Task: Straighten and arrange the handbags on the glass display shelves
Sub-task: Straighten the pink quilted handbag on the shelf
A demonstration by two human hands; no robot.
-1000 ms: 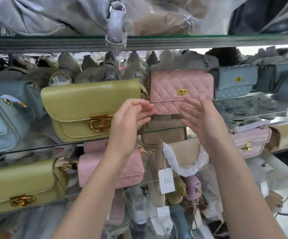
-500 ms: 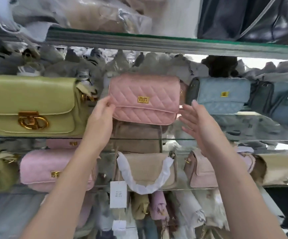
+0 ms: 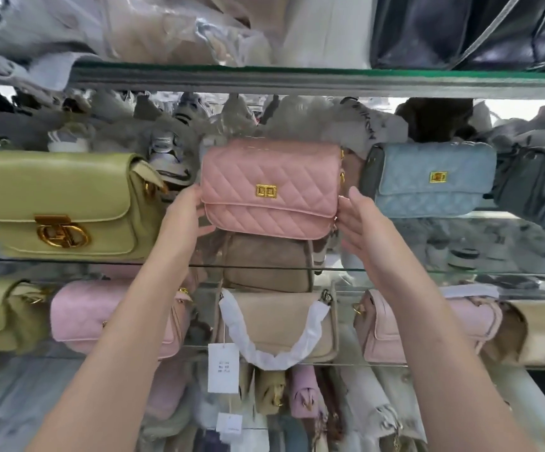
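Both hands, left (image 3: pixel 184 216) & right (image 3: pixel 359 220), clasp the pink quilted bag (image 3: pixel 269 187) by its ends, atop a tan bag (image 3: pixel 266 265) on the glass shelf (image 3: pixel 460 272). Square it w/ clasp facing front, level.

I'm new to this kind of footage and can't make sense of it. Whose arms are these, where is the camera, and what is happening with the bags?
There is no machine here. A person wears a wide-angle camera on the head, so you look forward and down along their bare arms.

Ahead are glass display shelves stocked with handbags. The left hand and right hand press against the two ends of a pink quilted handbag with a gold clasp, which sits on a brown suede bag.

Beside it stand an olive-green leather bag with a round gold buckle to the left and a pale blue quilted bag to the right. Below is a beige bag with a paper-wrapped handle.
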